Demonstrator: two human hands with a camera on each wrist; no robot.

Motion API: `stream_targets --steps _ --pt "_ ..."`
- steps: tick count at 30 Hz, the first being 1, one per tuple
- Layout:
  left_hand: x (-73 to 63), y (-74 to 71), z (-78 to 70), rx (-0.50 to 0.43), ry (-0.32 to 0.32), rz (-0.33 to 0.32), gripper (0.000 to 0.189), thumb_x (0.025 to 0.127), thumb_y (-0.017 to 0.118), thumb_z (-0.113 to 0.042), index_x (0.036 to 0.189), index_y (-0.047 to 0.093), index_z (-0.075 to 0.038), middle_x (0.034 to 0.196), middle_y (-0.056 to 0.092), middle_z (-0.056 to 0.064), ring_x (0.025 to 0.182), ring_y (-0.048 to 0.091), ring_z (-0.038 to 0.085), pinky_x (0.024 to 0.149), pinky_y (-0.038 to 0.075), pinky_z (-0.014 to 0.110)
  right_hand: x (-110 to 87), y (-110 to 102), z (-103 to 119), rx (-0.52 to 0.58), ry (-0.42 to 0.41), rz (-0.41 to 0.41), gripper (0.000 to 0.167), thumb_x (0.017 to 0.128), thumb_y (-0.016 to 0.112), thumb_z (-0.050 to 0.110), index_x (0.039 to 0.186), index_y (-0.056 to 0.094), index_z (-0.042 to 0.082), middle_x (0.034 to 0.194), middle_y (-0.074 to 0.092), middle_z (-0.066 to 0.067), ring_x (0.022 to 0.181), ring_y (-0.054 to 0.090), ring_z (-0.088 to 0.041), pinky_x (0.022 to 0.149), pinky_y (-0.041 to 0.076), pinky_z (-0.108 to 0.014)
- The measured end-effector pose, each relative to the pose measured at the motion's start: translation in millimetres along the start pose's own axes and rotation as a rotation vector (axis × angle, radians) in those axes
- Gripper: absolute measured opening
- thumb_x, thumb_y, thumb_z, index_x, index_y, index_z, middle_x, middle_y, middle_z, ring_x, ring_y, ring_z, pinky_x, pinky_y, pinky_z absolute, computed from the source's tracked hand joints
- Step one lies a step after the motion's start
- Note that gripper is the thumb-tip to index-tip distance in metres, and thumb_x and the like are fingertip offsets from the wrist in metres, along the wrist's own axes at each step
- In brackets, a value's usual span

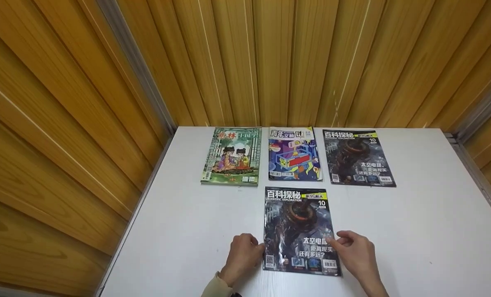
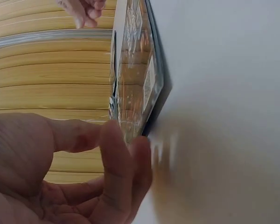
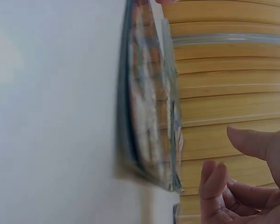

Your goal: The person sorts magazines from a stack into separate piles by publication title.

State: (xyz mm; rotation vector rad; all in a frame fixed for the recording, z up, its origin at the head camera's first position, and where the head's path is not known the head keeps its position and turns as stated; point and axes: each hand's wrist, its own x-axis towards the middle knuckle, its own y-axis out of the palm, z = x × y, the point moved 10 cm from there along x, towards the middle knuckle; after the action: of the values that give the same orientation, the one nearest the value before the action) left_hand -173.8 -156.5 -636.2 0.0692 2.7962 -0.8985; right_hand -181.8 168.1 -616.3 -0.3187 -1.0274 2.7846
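Note:
A dark magazine (image 1: 297, 222) with white Chinese lettering and a ring-shaped machine on its cover lies in front of me in the head view. My left hand (image 1: 243, 252) is at its left edge. In the left wrist view the thumb and bent fingers (image 2: 114, 172) of that hand pinch the magazine's edge (image 2: 147, 88). My right hand (image 1: 354, 249) is at the right edge, its thumb overlapping the cover in the head view. In the right wrist view the thumb and fingers (image 3: 212, 191) stand apart, with a gap to the blurred magazine (image 3: 147, 107).
Along the back of the white table (image 1: 179, 239) lie a green magazine (image 1: 232, 159), a purple-blue one (image 1: 294, 159) and another dark magazine (image 1: 356, 159) with the same cover. Wood-patterned panels (image 1: 270, 62) rise behind the table and at its sides.

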Motion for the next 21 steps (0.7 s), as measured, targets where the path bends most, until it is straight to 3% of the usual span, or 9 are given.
stream_targets --steps 7,17,21 --pt "-0.6 5.3 4.1 0.009 -0.035 0.008 0.023 0.095 0.08 -0.016 0.093 0.075 0.007 0.067 0.068 0.003 0.05 0.063 0.009 0.046 0.045 0.021 -15.7 2 -28 -0.011 0.054 0.024 0.054 0.09 0.088 0.029 0.118 0.072 -0.015 0.09 0.077 -0.014 0.078 0.067 -0.016 0.066 0.05 -0.022" --pt "-2.5 7.7 0.8 -0.045 -0.001 0.013 0.023 0.095 0.079 -0.015 0.077 0.072 -0.002 0.056 0.065 0.0 0.039 0.055 0.003 0.042 0.042 0.018 -22.6 5 -37 -0.02 0.087 0.072 0.06 0.092 0.086 0.029 0.124 0.068 -0.019 0.097 0.079 -0.021 0.087 0.074 -0.025 0.08 0.061 -0.041" --pt "-3.0 9.4 1.1 -0.054 -0.023 0.016 0.023 0.095 0.079 -0.015 0.078 0.072 -0.002 0.058 0.067 0.002 0.04 0.057 0.004 0.042 0.043 0.018 -24.5 6 -34 -0.03 0.082 0.081 0.058 0.092 0.085 0.029 0.123 0.069 -0.018 0.098 0.08 -0.021 0.09 0.075 -0.026 0.08 0.06 -0.04"
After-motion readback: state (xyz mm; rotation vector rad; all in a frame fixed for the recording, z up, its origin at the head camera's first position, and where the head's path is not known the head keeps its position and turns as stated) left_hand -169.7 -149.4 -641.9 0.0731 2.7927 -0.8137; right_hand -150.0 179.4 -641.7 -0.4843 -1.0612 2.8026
